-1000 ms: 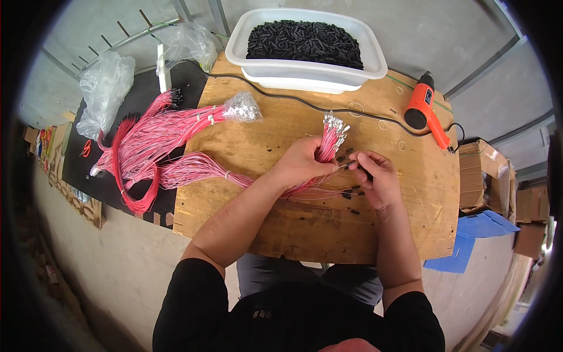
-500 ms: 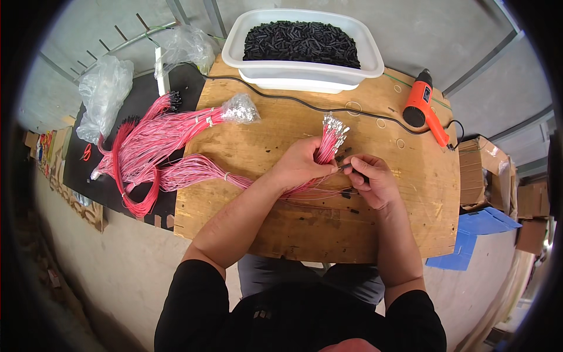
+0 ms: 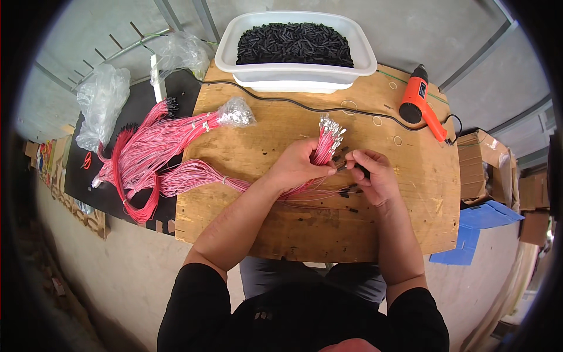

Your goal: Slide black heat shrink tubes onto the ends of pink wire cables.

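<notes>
Wire bundle (image 3: 324,151): pink, held in my L grip (image 3: 299,164) over the mid desk (image 3: 422,205); metal tips (image 3: 331,129) stand up in a loose fan.
L grip: wrapped round the bundle, thumb twd R side. Press enough that no wire slips, not so hard that insulation creases.
R grip (image 3: 375,176): thumb + fingers pinching a small black sleeve (image 3: 341,168) just beside my L thumb. Whether it is on a wire: too small to tell.
Palm stock: another dark pc. (image 3: 363,171) shows inside my curled R fingers; qty. n/a, fingers hide it. Curl lightly so it doesn't drop.
Sleeve fit (my judgement): one sleeve to one wire. Single the wire out w/ L thumb first, then bring the sleeve up in line w/ it; a skewed approach prob. bends the wire or catches its neighbour.
Sleeve hold: pinch near the rear end, max. lead left free, mouth not squashed.
Loose wires (image 3: 316,192): trail across the desk below my L grip. Clear them w/ R wrist; a tug could pull the bundle out of order.
Loose pcs. (image 3: 353,210): a few black bits on the desk nr. R grip; handy as spares.
Tub (image 3: 293,77): white, at far edge, well stocked w/ black pcs. (image 3: 293,44).
Heat gun (image 3: 415,100): orange, far R, well apart from both grips.
</notes>
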Tool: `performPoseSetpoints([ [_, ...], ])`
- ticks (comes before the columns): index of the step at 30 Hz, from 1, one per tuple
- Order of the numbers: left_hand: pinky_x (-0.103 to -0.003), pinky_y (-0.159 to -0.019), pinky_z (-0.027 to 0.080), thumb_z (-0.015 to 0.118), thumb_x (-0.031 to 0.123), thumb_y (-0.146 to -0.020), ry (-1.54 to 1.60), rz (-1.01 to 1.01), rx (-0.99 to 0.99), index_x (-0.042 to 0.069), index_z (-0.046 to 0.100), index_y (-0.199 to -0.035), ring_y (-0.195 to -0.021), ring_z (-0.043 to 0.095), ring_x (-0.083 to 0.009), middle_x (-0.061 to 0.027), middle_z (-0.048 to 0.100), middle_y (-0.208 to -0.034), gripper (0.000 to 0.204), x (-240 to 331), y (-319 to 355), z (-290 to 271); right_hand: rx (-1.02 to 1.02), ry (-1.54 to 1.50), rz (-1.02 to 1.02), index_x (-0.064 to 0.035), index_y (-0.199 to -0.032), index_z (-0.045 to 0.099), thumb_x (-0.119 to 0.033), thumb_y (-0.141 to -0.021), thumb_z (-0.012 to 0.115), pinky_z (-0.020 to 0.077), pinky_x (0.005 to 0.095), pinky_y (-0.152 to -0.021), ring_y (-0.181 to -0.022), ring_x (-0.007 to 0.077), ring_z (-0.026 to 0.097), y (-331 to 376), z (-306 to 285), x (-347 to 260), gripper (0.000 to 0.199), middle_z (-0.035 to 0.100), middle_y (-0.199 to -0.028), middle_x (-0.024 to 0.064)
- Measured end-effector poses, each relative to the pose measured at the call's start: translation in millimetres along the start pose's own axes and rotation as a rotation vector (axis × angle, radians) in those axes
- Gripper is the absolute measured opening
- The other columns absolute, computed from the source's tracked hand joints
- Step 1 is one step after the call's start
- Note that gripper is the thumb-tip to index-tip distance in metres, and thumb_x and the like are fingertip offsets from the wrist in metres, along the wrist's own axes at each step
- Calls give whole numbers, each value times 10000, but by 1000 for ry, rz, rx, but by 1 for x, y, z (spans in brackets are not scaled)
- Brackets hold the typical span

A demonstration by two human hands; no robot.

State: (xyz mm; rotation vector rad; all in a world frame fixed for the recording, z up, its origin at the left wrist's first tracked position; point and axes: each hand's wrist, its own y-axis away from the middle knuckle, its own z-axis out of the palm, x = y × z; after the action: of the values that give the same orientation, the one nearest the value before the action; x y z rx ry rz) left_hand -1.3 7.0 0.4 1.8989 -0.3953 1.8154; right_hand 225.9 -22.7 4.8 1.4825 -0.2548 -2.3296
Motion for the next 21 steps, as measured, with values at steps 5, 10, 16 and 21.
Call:
performPoseSetpoints([
  [5, -252, -697, 509, 792, 97, -820, 34, 42, 2, 1, 672, -1013, -771, 613, -66, -9, 674, -834, 246, -8, -2, -1, 94, 29, -146, 6, -996, 702, -160, -948, 682, 303, 174, -471, -579, 37, 465, 0, -1, -2, 174, 662, -795, 16],
  [10, -248, -710, 509, 774, 73, -830, 88, 21, -6, 2, 676, -1021, -782, 612, -70, -10, 675, -853, 227, -4, -1, 0, 102, 61, -149, 1, -1010, 708, -113, -922, 708, 311, 173, -505, -587, 30, 455, 2, 6, 0, 144, 663, -790, 12],
  [16, -242, -736, 515, 772, 55, -839, 138, -17, -15, 2, 663, -1016, -806, 625, -85, -27, 681, -897, 215, -4, 0, 0, 122, 309, -233, 11, -967, 724, -72, -894, 722, 373, 207, -539, -619, 41, 488, -1, -3, 1, 111, 643, -766, -5],
  [21, -238, -716, 511, 756, 43, -847, 193, -72, 20, 5, 650, -1022, -776, 623, -87, -27, 676, -884, 208, -6, -1, -1, 134, 971, -224, -22, -900, 740, -87, -841, 747, 467, 262, -575, -620, 92, 572, 5, -3, -7, 88, 662, -702, 15],
])
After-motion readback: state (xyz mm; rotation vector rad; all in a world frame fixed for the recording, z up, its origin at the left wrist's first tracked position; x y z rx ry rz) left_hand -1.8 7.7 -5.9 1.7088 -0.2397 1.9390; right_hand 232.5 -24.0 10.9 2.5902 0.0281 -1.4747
